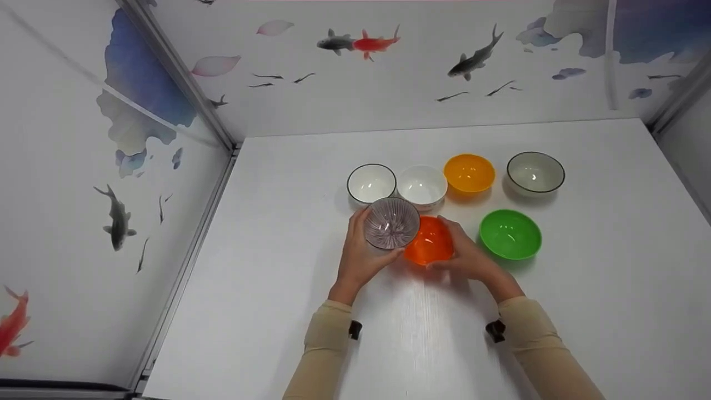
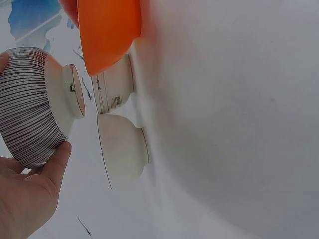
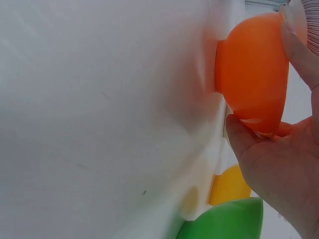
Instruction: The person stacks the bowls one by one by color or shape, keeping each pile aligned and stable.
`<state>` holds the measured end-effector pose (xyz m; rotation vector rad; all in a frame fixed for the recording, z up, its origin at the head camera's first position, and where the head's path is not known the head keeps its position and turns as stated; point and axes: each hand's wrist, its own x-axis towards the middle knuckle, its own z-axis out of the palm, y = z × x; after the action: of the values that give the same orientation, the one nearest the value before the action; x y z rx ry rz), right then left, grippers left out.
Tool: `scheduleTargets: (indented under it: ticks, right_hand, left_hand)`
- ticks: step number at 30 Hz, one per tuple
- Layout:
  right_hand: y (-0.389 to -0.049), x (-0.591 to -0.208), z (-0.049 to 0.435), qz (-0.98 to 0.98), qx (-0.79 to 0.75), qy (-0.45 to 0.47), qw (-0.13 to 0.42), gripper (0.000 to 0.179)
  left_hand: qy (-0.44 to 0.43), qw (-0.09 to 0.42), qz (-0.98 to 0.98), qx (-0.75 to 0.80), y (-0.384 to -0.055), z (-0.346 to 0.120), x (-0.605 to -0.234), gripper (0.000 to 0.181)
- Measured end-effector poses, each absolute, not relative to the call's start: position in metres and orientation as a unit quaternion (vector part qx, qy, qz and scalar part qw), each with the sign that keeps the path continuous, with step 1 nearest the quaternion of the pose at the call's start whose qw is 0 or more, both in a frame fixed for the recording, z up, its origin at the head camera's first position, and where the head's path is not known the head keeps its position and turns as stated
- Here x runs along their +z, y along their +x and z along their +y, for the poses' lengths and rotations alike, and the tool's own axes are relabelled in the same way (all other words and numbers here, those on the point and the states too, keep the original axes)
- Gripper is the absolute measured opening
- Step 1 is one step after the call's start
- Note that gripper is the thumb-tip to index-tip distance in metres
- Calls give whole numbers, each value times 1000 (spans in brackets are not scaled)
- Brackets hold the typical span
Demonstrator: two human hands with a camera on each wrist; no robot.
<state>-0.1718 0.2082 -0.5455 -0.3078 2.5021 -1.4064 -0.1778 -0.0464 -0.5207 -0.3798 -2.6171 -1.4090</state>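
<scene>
The left hand [image 1: 361,255] holds the striped bowl [image 1: 392,223], thumb and fingers spread wide around its sides. This bowl is clear of the desk [image 1: 266,278], its foot showing from below in the left wrist view, and its mouth faces up. The right hand [image 1: 466,253] grips the orange bowl [image 1: 430,241] by its right side, thumb toward the near side and fingers toward the far one. The orange bowl is upright just to the right of the striped bowl; whether its foot touches the desk is hard to tell.

Behind them the rimmed bowl [image 1: 371,183] and the white bowl [image 1: 422,186] stand side by side, with the yellow bowl [image 1: 469,173] just right of the white one. The grey bowl [image 1: 535,173] stands apart at the far right. The green bowl [image 1: 510,234] sits nearer, to the right of the right hand. All five are upright on the desk.
</scene>
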Motion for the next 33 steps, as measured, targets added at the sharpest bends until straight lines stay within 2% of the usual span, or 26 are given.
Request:
scheduleTargets:
  ticks: [19, 33]
  right_hand:
    - [-172, -548, 207, 857, -488, -120, 113, 110]
    - [-171, -546, 206, 842, -515, -120, 105, 109]
  left_hand:
    - [-156, 83, -870, -461, -173, -21, -526, 103]
    - [-155, 55, -867, -471, -170, -10, -534, 105]
